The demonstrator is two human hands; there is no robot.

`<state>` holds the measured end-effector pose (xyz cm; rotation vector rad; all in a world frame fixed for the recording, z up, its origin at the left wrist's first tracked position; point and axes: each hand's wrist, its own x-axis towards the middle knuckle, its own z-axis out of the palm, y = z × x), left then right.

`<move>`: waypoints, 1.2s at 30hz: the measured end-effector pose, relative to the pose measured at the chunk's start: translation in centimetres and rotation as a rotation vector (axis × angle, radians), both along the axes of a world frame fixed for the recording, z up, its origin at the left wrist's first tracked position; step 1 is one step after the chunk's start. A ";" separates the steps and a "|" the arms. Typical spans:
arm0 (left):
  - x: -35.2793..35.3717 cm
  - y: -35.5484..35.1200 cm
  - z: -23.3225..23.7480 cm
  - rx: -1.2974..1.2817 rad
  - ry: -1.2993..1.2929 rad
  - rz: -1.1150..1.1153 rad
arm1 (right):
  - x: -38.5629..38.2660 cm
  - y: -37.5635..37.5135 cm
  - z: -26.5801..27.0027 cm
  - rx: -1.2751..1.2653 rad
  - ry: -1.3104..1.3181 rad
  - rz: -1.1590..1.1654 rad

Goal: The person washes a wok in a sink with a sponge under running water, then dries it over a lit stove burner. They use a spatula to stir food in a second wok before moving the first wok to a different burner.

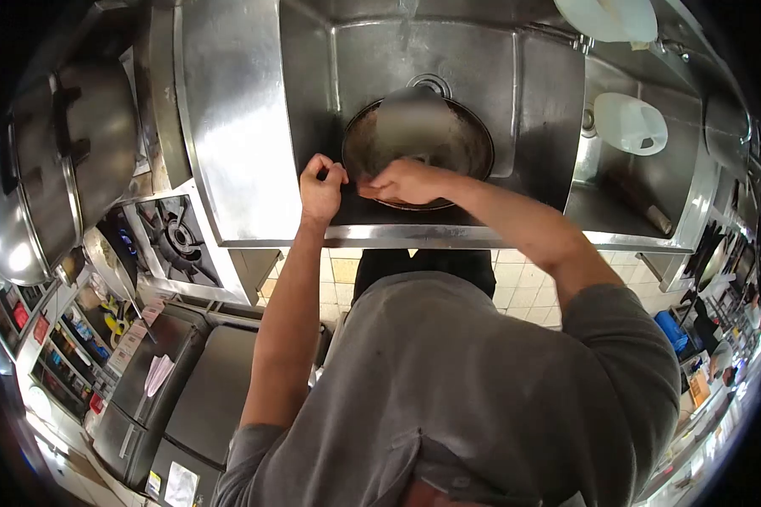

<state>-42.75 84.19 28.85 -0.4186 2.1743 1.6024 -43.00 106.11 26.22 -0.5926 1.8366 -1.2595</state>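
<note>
A round, dark-rimmed pan [475, 142] with a brownish, worn inside sits in the metal sink basin [431, 51]. My left hand [320, 193] is closed just outside the pan's left rim, its fingers curled and the thumb side toward the pan. Over the pan's near side, my right hand [410, 181] reaches across from the right, fingers bent and pressed together at the lower left rim. What the closed fingers of either hand hold, I cannot tell. A grey blurred patch covers the upper middle of the pan.
A drain [431, 83] lies behind the pan. To the right, a second basin holds a cut white plastic jug [631, 124]; another pale jug [609, 19] stands above. A steel drainboard [232, 127] and a gas burner [177, 238] are on the left.
</note>
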 end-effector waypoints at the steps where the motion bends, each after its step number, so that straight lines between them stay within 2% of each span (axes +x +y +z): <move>1: -0.2 0.2 0.0 -0.033 0.003 -0.006 | 0.8 1.4 -1.2 -0.108 -0.072 -0.011; 3: -0.6 0.2 -0.3 -0.067 0.007 -0.003 | 0.1 0.4 -3.1 -0.034 -0.088 0.022; 4: -0.5 0.1 -0.7 0.110 -0.001 0.039 | 0.1 -0.7 -2.9 0.037 -0.117 0.041; 5: -0.3 0.0 -1.0 0.290 -0.005 0.082 | -0.2 -2.5 -2.8 0.056 -0.020 -0.066; 8: -0.3 -1.0 -1.6 0.321 -0.032 0.045 | 0.7 -2.1 -1.5 0.135 -0.024 -0.064; 9: -0.3 -0.8 -1.4 0.323 -0.020 0.038 | 1.5 0.2 -2.0 0.170 -0.062 0.090; 10: -0.3 -0.7 -1.4 0.331 -0.023 0.038 | 2.8 3.4 -1.3 0.151 -0.062 0.061; 11: -0.4 -0.5 -1.5 0.294 -0.003 0.028 | 3.8 6.5 -0.5 0.133 -0.061 0.033; 14: -0.6 0.3 -1.2 0.246 0.043 0.022 | 4.7 10.8 -4.6 0.067 -0.121 0.120; 15: -0.8 0.6 -1.1 0.237 0.066 0.004 | 3.0 7.6 -1.9 0.177 -0.078 0.226; 16: -0.9 0.6 -1.2 0.240 0.073 0.005 | 3.2 4.5 -2.2 0.032 0.014 0.083; 17: -0.7 0.5 -1.5 0.224 0.064 0.030 | 1.9 0.7 -2.3 0.111 0.067 0.079; 19: -0.2 -0.2 -1.8 0.153 0.039 0.068 | 0.2 -2.5 -2.7 0.106 -0.149 -0.083; 20: -0.7 -0.5 -1.9 0.156 0.045 0.055 | 0.0 -1.8 -2.4 0.107 -0.141 -0.096; 22: -0.3 -0.4 -1.8 0.226 0.068 0.049 | 1.1 2.3 -0.9 0.155 -0.036 0.188; 24: -0.2 -0.5 -2.6 0.219 0.071 0.051 | 3.1 8.7 -2.6 0.049 -0.103 0.173; 26: -0.4 -0.5 -2.7 0.203 0.075 0.048 | 3.0 9.6 -3.0 0.003 -0.148 0.157; 28: -0.7 0.0 -1.9 0.196 0.060 0.048 | 1.3 2.9 -1.4 0.139 0.017 0.204; 30: -0.5 0.0 -2.0 0.178 0.053 0.059 | -0.1 -2.4 -2.5 0.114 -0.044 -0.107; 32: -0.2 -0.9 -2.8 0.174 0.099 0.031 | -0.4 -1.5 -3.4 0.054 0.068 -0.007; 33: -0.5 -0.4 -0.9 0.094 0.096 0.011 | 0.7 -0.1 -3.6 0.006 0.149 0.073; 34: 0.0 -0.5 -0.8 0.097 0.082 0.025 | 0.6 2.4 -0.6 0.138 -0.092 0.157; 36: -0.4 -0.4 -1.0 0.099 0.068 0.033 | 1.7 6.9 -1.4 0.065 -0.090 0.163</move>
